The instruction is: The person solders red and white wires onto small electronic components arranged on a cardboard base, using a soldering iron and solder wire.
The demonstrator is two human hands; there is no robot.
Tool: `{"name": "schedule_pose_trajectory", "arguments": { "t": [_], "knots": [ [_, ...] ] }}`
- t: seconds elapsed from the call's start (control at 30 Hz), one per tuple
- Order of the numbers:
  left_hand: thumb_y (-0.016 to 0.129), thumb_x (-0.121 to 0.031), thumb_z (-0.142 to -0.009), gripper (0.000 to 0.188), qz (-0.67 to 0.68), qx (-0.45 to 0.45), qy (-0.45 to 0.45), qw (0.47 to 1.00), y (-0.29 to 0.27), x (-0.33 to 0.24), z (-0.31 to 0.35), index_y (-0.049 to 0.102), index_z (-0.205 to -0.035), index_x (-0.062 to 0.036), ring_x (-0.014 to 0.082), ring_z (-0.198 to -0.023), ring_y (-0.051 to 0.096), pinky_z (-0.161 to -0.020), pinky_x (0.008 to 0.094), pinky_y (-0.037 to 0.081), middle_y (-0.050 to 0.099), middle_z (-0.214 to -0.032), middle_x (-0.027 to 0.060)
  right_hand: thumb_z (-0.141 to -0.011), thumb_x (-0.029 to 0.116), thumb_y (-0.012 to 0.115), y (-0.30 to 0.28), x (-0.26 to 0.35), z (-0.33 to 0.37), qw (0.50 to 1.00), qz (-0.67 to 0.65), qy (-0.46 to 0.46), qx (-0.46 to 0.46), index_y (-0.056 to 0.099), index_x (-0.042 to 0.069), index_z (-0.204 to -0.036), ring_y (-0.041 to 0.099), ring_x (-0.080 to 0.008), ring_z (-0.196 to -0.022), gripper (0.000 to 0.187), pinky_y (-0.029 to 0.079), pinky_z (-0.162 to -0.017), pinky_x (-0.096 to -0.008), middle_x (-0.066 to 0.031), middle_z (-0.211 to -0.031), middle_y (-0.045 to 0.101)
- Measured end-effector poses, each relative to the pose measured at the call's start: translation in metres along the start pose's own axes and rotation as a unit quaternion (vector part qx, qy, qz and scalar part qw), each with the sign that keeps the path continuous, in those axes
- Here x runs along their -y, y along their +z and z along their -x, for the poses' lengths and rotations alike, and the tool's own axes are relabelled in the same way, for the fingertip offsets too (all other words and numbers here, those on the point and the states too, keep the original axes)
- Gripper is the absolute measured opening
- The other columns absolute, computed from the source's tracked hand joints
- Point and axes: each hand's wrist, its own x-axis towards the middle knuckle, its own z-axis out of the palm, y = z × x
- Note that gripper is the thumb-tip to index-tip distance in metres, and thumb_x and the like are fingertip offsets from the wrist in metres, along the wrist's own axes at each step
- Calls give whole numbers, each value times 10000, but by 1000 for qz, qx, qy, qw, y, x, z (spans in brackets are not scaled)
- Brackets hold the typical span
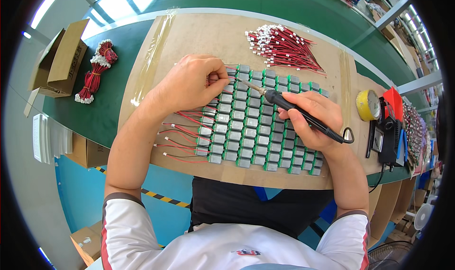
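- Gripping the soldering iron (303,112) by its black handle, the right hand (315,121) is aiming the tip at the motor grid's (258,123) top-left corner.
- The left hand (189,83) is pinching a thin, limp red lead wire (231,70) there.
- The iron is looking light and rigid; only the handle is appearing safe to hold.

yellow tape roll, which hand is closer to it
Right. The right hand, holding the soldering iron, lies just left of the yellow tape roll; the left hand is far across the board.

White short-sleeved shirt with dark grey cuffs and red side stripes — a small red and dark emblem on the chest — over dark trousers; bare forearms
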Motion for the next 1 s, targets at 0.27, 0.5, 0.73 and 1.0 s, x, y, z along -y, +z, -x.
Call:
{"name": "schedule_pose_trajectory", "arguments": {
  "t": [0.27,0.5,0.73,1.0],
  "knots": [
    [794,-45,-917,110,-3,2,3,1000,-1,-1,0,719,-889,31,175,-694,667,-665,314,569,696,-810,100,-871,-22,796,0,1,0,1000,-2,2,-3,785,-62,-1185,765,-275,-763,317,600,-655,-347,-181,-925,792],
    [793,-41,-921,106,-4,4,2,1000,-1,-2,0,718,-893,28,172,-695,668,-664,311,569,697,-811,97,-872,-23,791,0,2,0,1000,-6,8,-2,786,-56,-1185,760,-276,-751,315,596,-651,-350,-177,-913,789],
    [791,-39,-920,103,-4,5,3,1000,-1,-1,0,718,-891,27,175,-695,669,-667,315,569,697,-809,98,-879,-18,789,0,1,-1,1000,-9,5,-5,785,-59,-1185,755,-271,-739,309,589,-639,-348,-174,-900,785],
    [788,-41,-927,109,1,5,12,1000,-2,0,0,712,-890,28,177,-692,663,-665,318,565,691,-807,98,-960,-25,684,-5,3,-2,999,8,-3,31,742,-92,-1244,795,-233,-802,298,628,-721,-333,-149,-888,801]
  ]
}}
